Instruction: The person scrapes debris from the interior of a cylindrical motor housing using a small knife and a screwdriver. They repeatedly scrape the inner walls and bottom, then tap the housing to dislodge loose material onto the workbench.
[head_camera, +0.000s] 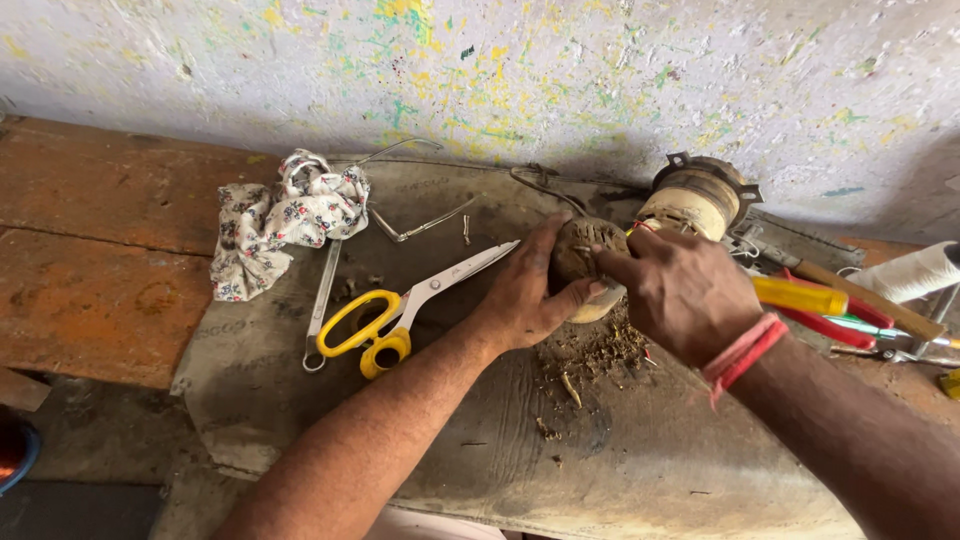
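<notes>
1. Two hands meet at one dirty round motor part (580, 250) sitting mid-bench on a grey mat (640, 460).
2. The left hand (530, 295) wraps around the part's near side, gripping it.
3. The right hand (680, 290) has its fingers curled onto the part's top; one red thread band circles that wrist.
4. One pair of yellow-handled scissors (400, 315) lies just left of the left hand.
5. One flowered rag (285, 215) and one spanner (322, 305) lie further left.
6. One wound coil (695, 198) stands behind the hands.
</notes>
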